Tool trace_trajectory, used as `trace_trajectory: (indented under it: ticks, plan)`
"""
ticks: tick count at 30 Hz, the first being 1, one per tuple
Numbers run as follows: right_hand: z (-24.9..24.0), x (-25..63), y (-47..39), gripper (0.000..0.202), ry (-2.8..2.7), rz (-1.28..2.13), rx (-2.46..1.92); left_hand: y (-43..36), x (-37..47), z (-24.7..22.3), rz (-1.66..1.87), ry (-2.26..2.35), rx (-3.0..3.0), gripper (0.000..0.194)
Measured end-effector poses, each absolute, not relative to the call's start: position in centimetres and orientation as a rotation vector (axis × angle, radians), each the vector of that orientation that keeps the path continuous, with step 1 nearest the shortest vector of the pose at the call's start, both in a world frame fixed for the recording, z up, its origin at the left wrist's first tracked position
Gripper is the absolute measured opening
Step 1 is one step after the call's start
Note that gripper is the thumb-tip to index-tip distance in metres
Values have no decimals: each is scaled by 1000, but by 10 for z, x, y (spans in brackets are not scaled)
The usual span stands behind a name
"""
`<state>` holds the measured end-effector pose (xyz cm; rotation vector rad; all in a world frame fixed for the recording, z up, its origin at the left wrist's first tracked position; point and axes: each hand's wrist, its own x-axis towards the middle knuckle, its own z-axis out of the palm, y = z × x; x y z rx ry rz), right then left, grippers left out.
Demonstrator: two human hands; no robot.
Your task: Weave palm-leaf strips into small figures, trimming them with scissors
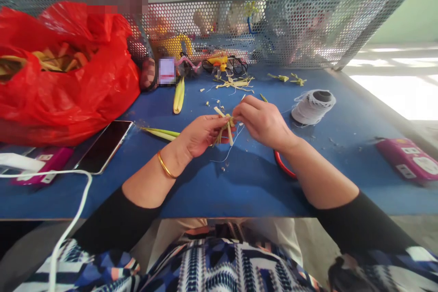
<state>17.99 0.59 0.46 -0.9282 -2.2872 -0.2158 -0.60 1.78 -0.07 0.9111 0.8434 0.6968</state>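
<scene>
Between thumb and fingers my left hand (207,134) grips a small woven bundle of pale leaf strips (230,130), its loose ends sticking out. At the bundle's right side my right hand (262,118) is closed, its fingertips pinched; what they pinch is too small to make out, perhaps a strip end or thread. A thin white thread (233,145) hangs below the bundle onto the table. Under my right forearm shows a red handle loop (283,165), the rest hidden. Beside my left wrist lies a green-yellow leaf piece (162,133).
A spool of white thread (313,107) stands right on the blue table (219,191). A red plastic bag (102,96) with leaf strips fills the left, near a phone (105,147) and white cable (80,205). Perforated metal mesh (205,13) bounds the back. A magenta box (409,159) lies far right.
</scene>
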Motion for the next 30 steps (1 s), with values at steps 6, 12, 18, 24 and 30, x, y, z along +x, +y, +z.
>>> trace_trajectory:
  ticks: [6,12,18,24,30]
  plan:
    - [4,181,9,20,-2192,15,-799,15,-3,2,729,869,913,14]
    - [3,180,5,22,-2280,-145,-996,14,1,3,822,1023,1080,22]
    - [4,183,5,26,-2360,-207,-985,14,0,2,807,1029,1109,20]
    - [10,176,4,15,-2128,316,-1162,16,-3,-3,924,972,1429,29]
    - [10,170,6,16,-1555,1271,-1363,15,-4,-6,917,1003,1757,21]
